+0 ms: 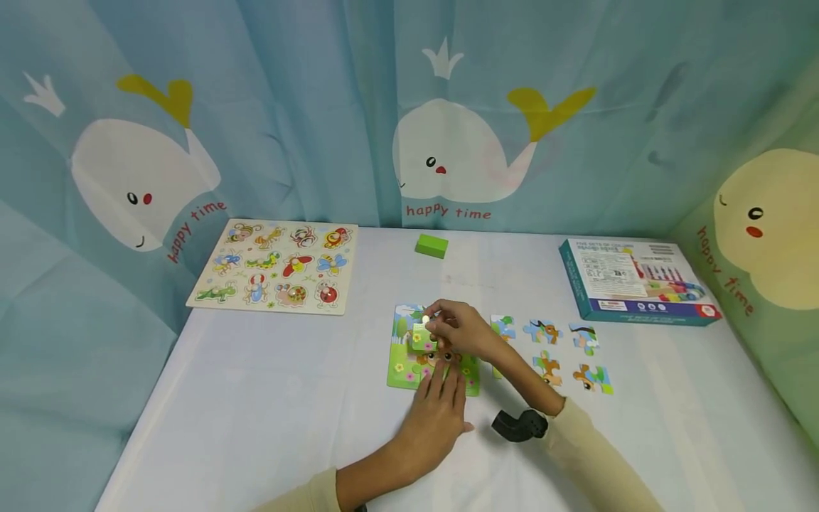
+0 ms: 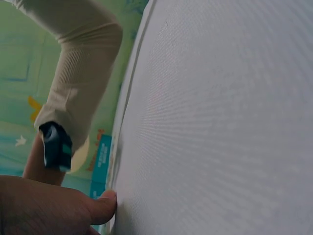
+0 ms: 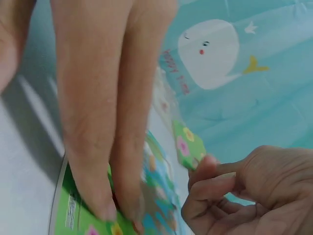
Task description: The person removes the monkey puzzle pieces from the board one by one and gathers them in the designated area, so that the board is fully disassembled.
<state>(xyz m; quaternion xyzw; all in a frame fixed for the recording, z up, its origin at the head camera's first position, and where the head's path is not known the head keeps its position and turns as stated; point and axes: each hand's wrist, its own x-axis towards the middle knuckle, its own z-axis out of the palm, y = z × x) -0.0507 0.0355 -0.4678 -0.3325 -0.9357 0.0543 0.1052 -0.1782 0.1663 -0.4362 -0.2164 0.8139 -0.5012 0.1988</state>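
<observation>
Between the thumb and fingers of my right hand (image 1: 462,328) is a green jigsaw piece (image 1: 422,338) with flowers on it, lifted over a green-edged jigsaw puzzle (image 1: 399,359). The right wrist view shows this flowered piece (image 3: 189,146) tilted in the pinch. My left hand (image 1: 430,419) rests its straight fingers on the puzzle's near edge, below a brown animal face in the picture. Close up in the right wrist view, the left fingers (image 3: 93,147) press down on the green picture. The left wrist view catches mostly the left thumb (image 2: 103,206) and white tabletop.
To the right of the puzzle lie several loose jigsaw pieces (image 1: 545,332), one partly behind my right wrist. A boxed set (image 1: 633,277) stands at the back right, a green block (image 1: 431,246) at the back middle. An insect puzzle board (image 1: 271,259) lies back left, before a blue curtain.
</observation>
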